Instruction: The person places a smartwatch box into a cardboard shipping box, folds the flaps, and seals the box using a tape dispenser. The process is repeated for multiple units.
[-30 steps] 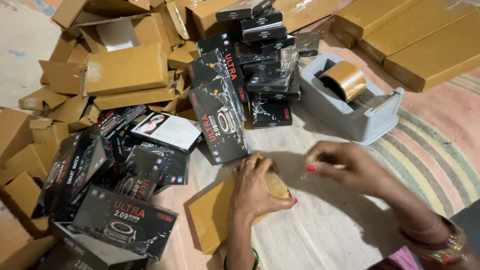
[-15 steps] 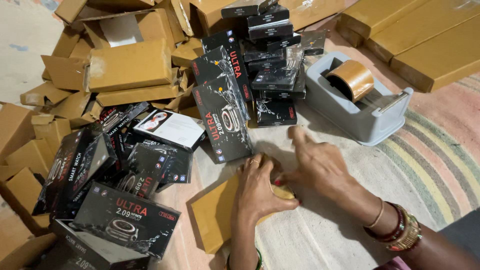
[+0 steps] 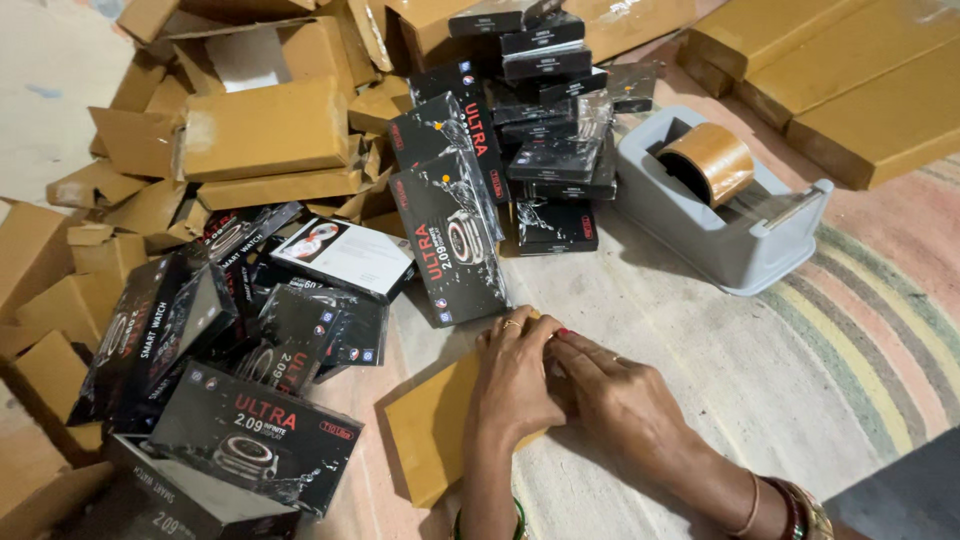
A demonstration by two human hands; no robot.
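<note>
A flat brown cardboard box [image 3: 432, 430] lies on the striped mat in front of me. My left hand [image 3: 513, 380] presses flat on its top, fingers together. My right hand [image 3: 615, 395] rests beside it, fingertips touching the left hand's fingers at the box's far edge. Whether tape is under the fingers is hidden. Just beyond the hands stands a black watch box [image 3: 450, 235] leaning against others.
A grey tape dispenser [image 3: 730, 235] with a brown tape roll [image 3: 707, 160] sits at right. Several black product boxes [image 3: 240, 430] pile at left and behind. Brown cartons [image 3: 265, 130] lie scattered at back left, stacked ones [image 3: 860, 90] at top right.
My right hand came from the right, near the dispenser side, down onto the brown box and now meets my left hand. The left hand stayed pressed on the box.
</note>
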